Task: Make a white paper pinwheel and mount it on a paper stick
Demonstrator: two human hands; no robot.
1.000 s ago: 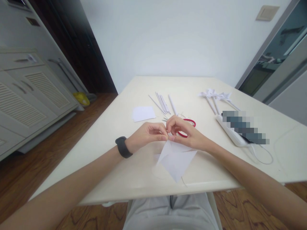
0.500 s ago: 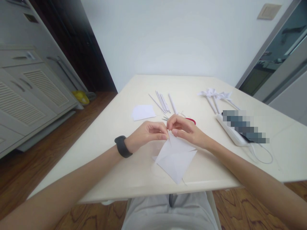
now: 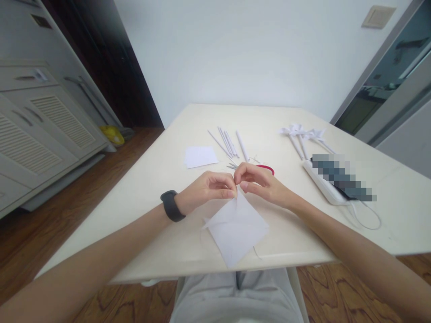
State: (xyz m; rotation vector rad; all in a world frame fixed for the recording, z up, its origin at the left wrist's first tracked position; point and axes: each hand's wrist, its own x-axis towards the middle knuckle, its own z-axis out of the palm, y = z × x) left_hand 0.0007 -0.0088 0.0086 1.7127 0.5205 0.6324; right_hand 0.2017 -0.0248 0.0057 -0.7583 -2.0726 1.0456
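Note:
My left hand (image 3: 217, 185), with a black band on the wrist, is closed in a pinch at the top corner of a white square sheet of paper (image 3: 235, 229). The sheet hangs point-down over the table's near edge, with slit corners and a faint line below the fingertips. My right hand (image 3: 257, 180) meets the left, its fingers curled together; whatever lies between them is too small to make out. Beyond the right hand lie red-handled scissors (image 3: 266, 168), partly hidden by it. A thin white thread (image 3: 257, 253) shows beside the sheet's lower right side.
A stack of white paper (image 3: 201, 157) and several rolled paper sticks (image 3: 228, 142) lie farther back on the table (image 3: 161, 251). At the right are paper pinwheels on sticks (image 3: 298, 130), a white power strip (image 3: 325, 186), a blurred dark device (image 3: 340, 177) and a cable (image 3: 379, 220).
The hanging sheet has turned and swung to the left, its lower point now farther left and nearer me. Both hands stay nearly in place, still together.

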